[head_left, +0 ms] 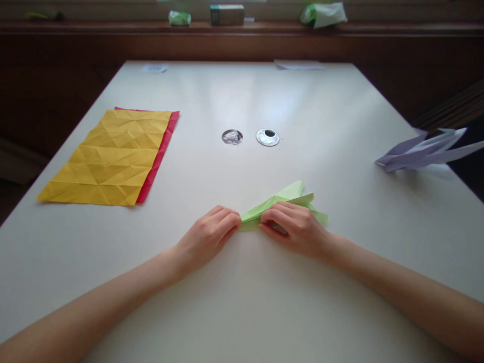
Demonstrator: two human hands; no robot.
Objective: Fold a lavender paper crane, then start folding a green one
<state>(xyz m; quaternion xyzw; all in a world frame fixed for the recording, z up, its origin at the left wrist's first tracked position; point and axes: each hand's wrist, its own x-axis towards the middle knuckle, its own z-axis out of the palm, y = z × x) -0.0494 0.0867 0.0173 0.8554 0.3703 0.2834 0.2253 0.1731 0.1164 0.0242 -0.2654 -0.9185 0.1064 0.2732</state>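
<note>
A light green sheet of folded paper [280,199] lies low over the white table in front of me, its pointed end to the left and several loose flaps fanning out to the right. My left hand [214,229] pinches the pointed left tip between closed fingers. Around the middle of the same paper, my right hand [295,224] is closed, with thumb and fingers gripping its near edge. That hand covers part of the folds, and the fingertips of both hands are partly hidden.
Creased yellow paper [109,156] lies over a red sheet [159,156] at the left. Folded purple paper [419,151] juts over the right table edge. Beyond my hands, the table [181,312] has a round hole [232,137] and a metal-rimmed hole [267,137]. A small box [227,15] stands on the ledge.
</note>
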